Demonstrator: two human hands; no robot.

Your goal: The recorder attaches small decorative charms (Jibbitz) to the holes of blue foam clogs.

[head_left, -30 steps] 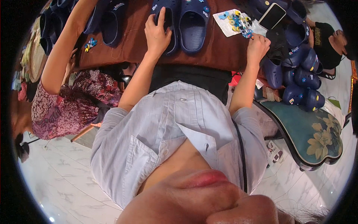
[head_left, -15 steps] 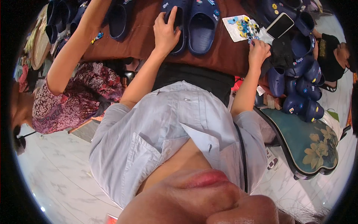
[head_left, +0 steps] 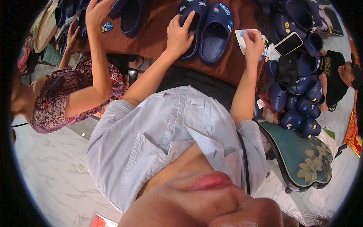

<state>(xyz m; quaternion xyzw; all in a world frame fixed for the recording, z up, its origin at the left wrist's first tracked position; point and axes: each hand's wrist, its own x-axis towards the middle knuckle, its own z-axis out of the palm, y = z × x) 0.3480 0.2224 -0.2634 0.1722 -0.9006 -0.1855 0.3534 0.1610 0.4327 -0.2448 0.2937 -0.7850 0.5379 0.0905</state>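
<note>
- Resting your left hand on the left clog of a navy pair, you had its fingers loosely spread around the opening. Couldn't tell if they were actually gripping.
- Your right hand was over the white sheet, thumb and fingers drawn close together right by a light blue charm. Pinched or just touching? Couldn't tell from that angle.
- That pair sat side by side on the brown-covered counter, toes pointing away from you.
- Done so far: the right clog had blue-and-white charms on its toe and side, and the left one had small ones up front. I'd call the pair at least partly decorated.
- Left over: some coloured charms showed past your right hand, which hid part of that spot, so no honest count from me. My guess is the fitting wasn't finished.
- Off to your right, a clog pile had charms on several shoes.
- Tight squeeze over there, tbh: the phone and something black crowded your right hand's side.
- On your left, a co-worker's raised hand was near another little charm cluster.
</note>
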